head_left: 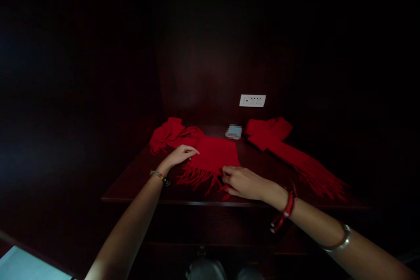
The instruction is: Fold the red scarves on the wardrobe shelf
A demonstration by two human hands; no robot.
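Note:
A red fringed scarf (216,151) lies partly spread on a dark wooden shelf, its fringe toward the front edge and the rest bunched at the back left. My left hand (182,155) pinches the scarf's left edge, thumb and fingers together. At the right front corner, my right hand (241,181) has its fingers curled onto the cloth by the fringe. A second red scarf (278,140) rests on the right of the shelf, folded over at the back, with its fringe reaching the front edge.
A white socket panel (252,100) is set in the dark back wall. Below it on the shelf sits a small pale blue item (234,131), blurred out. The shelf's front edge (203,203) runs just below my hands. Dark panels stand on both sides.

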